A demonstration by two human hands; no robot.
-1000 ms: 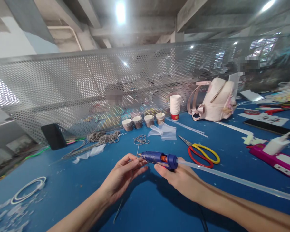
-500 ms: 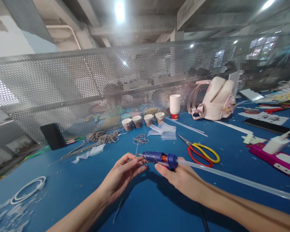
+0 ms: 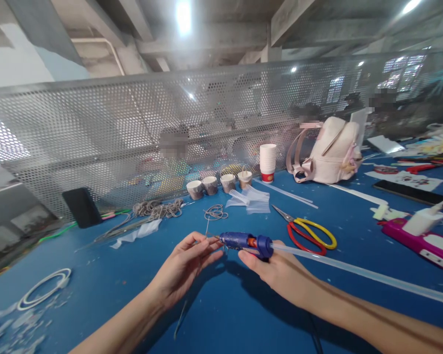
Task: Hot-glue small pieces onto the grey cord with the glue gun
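My right hand [image 3: 271,265] is wrapped round a blue hot glue gun [image 3: 245,243], its nozzle pointing left. A long clear glue stick [image 3: 358,271] runs out of its back end to the right. Close to the nozzle, my left hand [image 3: 192,260] pinches a thin grey cord [image 3: 207,227] between thumb and fingers. That cord leads up to a small loose coil [image 3: 216,212] on the blue table [image 3: 125,295]. Another end of cord [image 3: 180,319] shows below my left hand. Whatever lies right at the nozzle tip is too small to make out.
Scissors [image 3: 308,235] with red and yellow handles lie right of the glue gun. Behind stand several small cord-wrapped cups [image 3: 210,185], stacked paper cups [image 3: 268,162] and a pink backpack [image 3: 327,155]. A magenta power strip [image 3: 421,243] is at right, a white cable [image 3: 44,290] at left.
The glue gun has shifted very slightly to the right, its nozzle a little away from the left fingertips. My left hand stays almost still on the cord.
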